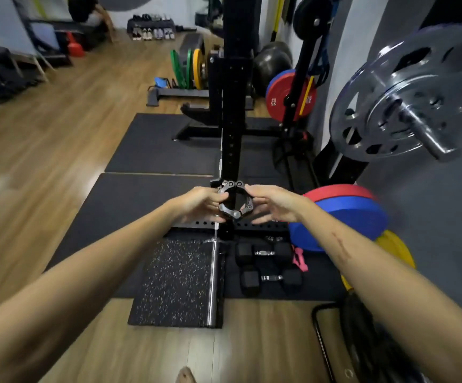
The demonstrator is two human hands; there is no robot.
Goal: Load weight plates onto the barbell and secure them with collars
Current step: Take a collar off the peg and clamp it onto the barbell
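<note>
A black ring-shaped barbell collar (235,201) is held up in front of me, over the black mats. My left hand (200,203) grips its left side with curled fingers. My right hand (269,201) touches its right side, fingers curved around the rim. At the upper right the chrome barbell sleeve (428,139) sticks out toward me, carrying a grey metal weight plate (368,128) with cut-outs. The sleeve's end is bare, with no collar on it.
A black rack upright (231,111) stands straight ahead. Red, blue and yellow plates (345,217) lean at the right wall. Two black dumbbells (265,268) and a chrome bar (213,283) lie on the mats below. More plates (290,96) stand farther back.
</note>
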